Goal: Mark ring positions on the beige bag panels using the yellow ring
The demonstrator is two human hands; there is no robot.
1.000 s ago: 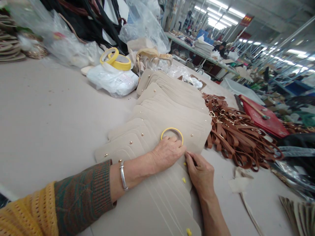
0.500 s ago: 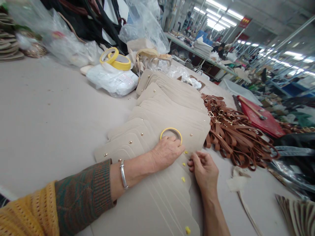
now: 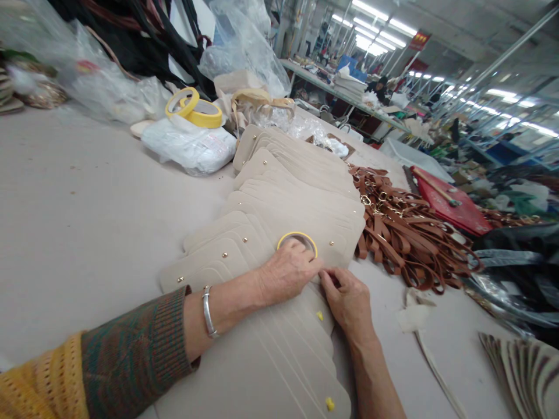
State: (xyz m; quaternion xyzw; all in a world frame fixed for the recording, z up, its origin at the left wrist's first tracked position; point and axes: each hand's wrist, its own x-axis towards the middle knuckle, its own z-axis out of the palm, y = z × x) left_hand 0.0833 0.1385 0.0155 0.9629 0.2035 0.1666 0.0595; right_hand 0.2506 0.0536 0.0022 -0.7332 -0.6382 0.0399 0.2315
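Head view. Left hand [image 3: 290,270] lay over the overlapping beige panels [image 3: 279,203], silver bracelet [image 3: 208,311] at the wrist. Its grip was closed on a yellow tape roll [image 3: 297,234], the ring standing out past the knuckles above the panels, near their right side. Right hand [image 3: 349,299] came in at the panels' right edge, just beside the left fingers. Thumb and forefinger tips drawn together in a pinch; could not tell whether anything sat between them.

Two yellow scraps showed on the panels: an upper scrap [image 3: 320,316] near the right hand, a lower scrap [image 3: 329,404] toward the near edge. Small metal studs dotted the panel corners.

Panels fanned across the tabletop [image 3: 87,233]. Beyond, to the left, two more tape rolls [image 3: 207,118] rested on a white plastic bundle [image 3: 190,148]. To the right, a heap of brown straps [image 3: 406,238] with gold-coloured hardware.
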